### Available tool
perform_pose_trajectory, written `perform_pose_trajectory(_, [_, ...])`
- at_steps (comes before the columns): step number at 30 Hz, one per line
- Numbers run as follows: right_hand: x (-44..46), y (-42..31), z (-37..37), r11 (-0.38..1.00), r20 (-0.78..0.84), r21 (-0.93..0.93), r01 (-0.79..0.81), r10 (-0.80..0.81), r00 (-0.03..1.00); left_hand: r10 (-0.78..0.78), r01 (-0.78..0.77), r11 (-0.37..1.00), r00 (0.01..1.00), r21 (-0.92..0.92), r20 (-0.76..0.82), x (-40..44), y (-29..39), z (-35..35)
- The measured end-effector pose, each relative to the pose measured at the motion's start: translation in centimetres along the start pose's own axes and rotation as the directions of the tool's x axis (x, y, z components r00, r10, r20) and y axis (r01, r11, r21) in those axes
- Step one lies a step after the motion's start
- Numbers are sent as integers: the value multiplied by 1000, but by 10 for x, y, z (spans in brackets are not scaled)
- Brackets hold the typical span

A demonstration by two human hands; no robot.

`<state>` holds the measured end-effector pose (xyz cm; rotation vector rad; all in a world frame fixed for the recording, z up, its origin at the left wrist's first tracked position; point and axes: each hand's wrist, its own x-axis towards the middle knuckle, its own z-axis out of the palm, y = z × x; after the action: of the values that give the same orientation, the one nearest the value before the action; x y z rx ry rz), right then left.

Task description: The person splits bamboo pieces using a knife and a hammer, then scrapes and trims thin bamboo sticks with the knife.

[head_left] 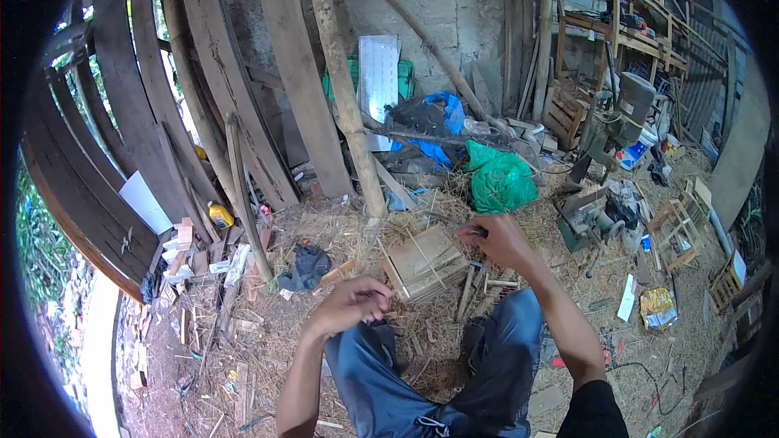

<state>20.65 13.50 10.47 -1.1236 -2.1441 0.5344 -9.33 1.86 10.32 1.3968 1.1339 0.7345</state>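
A small slatted wooden box or bundle of boards lies on the littered ground in front of my knees, with a thin pale strip across its top. My left hand is at its near left corner, above my knee. Its fingers are curled in toward the thumb, and anything between them is too small to make out. Beyond the box's right side, my right hand is closed, with something dark showing at its fingertips. A thin dark curved length runs left from there; I cannot tell what it is.
A green plastic sack and blue sheeting lie by the wall. Left are a yellow bottle, a dark cloth and wood offcuts. A machine and a yellow bag are at right. Planks lean behind.
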Motion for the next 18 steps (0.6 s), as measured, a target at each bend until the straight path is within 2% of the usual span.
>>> perform_pose_trajectory(1, [5, 3, 1, 995, -5, -64, 78, -79, 997, 5, -6, 1000, 997, 7, 75, 1, -3, 9])
perform_pose_trajectory(2, [7, 2, 1, 995, 3, -63, 80, -80, 997, 3, -3, 1000, 997, 1, 71, 5, -4, 18])
perform_pose_trajectory(5, [15, -12, 1, 975, -7, -163, 153, -157, 988, -11, 27, 981, 997, -195, 79, 19, 2, 46])
perform_pose_trajectory(6, [17, -11, 1, 974, -4, -165, 156, -159, 987, -6, 21, 980, 997, -195, 79, 22, 0, 51])
perform_pose_trajectory(8, [19, -7, 0, 973, -4, -175, 152, -155, 988, 1, 17, 903, 999, -430, 41, 27, -10, 61])
perform_pose_trajectory(11, [15, -6, -4, 958, 28, -241, 156, -153, 988, 24, -42, 914, 998, -404, -49, 31, -16, 78])
perform_pose_trajectory(12, [11, -15, -4, 970, -155, -195, 147, -179, 972, 19, -63, 906, 994, -418, -107, 32, -17, 81])
perform_pose_trajectory(14, [5, -15, 2, 976, -331, -152, 159, -201, 922, 39, -94, 895, 990, -436, -133, 37, -18, 84])
perform_pose_trajectory(16, [-5, 0, 18, 989, -406, -139, 52, -105, 908, 96, -177, 887, 974, -427, -205, 40, -17, 86])
perform_pose_trajectory(17, [-13, 2, 24, 991, -242, -130, -33, 1, 970, 106, -188, 885, 972, -425, -210, 43, -18, 87])
perform_pose_trajectory(18, [-22, 3, 34, 975, -171, -222, -17, -22, 985, 124, -213, 881, 966, -423, -228, 48, -21, 88])
